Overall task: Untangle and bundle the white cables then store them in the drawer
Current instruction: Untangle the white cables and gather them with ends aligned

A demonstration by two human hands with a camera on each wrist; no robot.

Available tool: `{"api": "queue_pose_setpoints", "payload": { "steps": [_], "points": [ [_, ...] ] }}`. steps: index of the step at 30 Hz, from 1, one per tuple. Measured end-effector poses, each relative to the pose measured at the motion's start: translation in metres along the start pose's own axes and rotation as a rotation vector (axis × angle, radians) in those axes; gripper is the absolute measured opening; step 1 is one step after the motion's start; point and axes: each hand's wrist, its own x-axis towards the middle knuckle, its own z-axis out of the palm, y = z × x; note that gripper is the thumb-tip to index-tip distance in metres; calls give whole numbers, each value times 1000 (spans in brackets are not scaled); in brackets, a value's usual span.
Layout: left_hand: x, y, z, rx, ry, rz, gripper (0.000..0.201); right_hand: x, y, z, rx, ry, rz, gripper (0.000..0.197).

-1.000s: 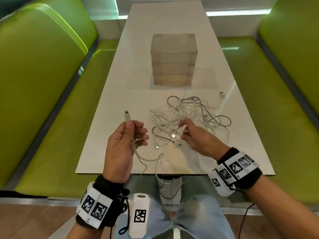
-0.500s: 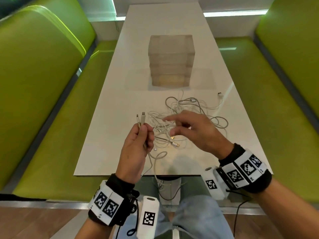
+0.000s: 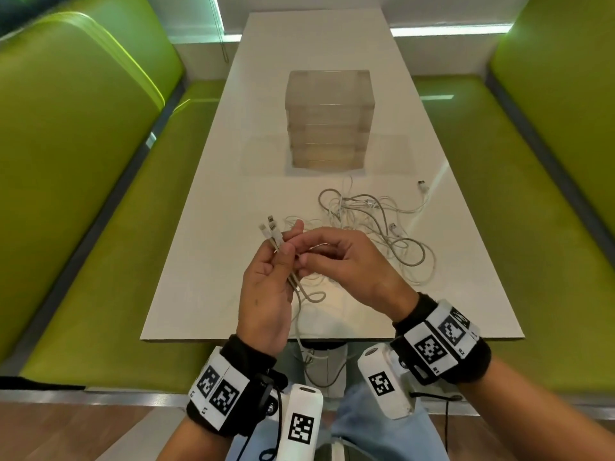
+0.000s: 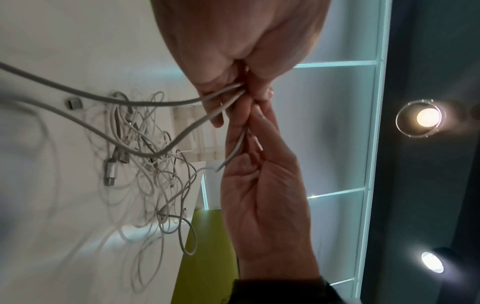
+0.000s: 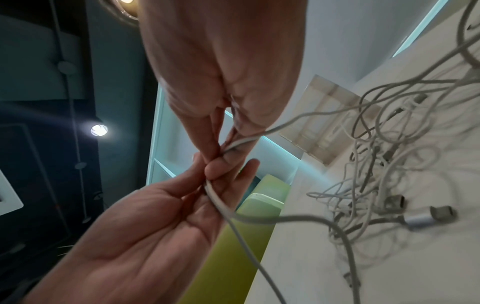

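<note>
A tangle of white cables (image 3: 362,224) lies on the white table (image 3: 213,261), right of centre and just near of a clear drawer unit (image 3: 328,118) that stands in the middle of the tabletop. Several cable ends (image 3: 271,231) have been lifted clear of the heap: the left hand (image 3: 266,294), raised above the near part of the table, pinches them side by side between thumb and fingers, their plugs pointing up and away to the far left while the cords trail down past the palm and over the near table edge. The right hand (image 3: 346,264) meets the left fingertip to fingertip, its thumb and fingers curled round a thin cord (image 5: 244,142) that runs back to the heap; in the left wrist view, that cord (image 4: 239,144) passes between the fingers of the right hand (image 4: 262,201). One loose plug (image 3: 422,185) lies apart, on the far right of the table. Green benches (image 3: 86,227) flank the table on both sides, and both wrists carry black bands with printed markers.
</note>
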Motion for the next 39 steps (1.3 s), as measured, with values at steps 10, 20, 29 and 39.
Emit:
{"api": "queue_pose_setpoints", "payload": {
  "steps": [10,20,29,39],
  "points": [
    [5,38,-28,-134,91,237,23,32,37,-58,-906,-61,-127,28],
    [12,7,-11,478,-46,3,39,37,14,-45,-491,81,-116,26],
    [6,2,-3,183,9,60,29,25,-1,-19,-393,-207,-74,9],
    [12,52,-48,-141,225,160,39,40,49,-75,-687,-10,-78,12]
  ]
}}
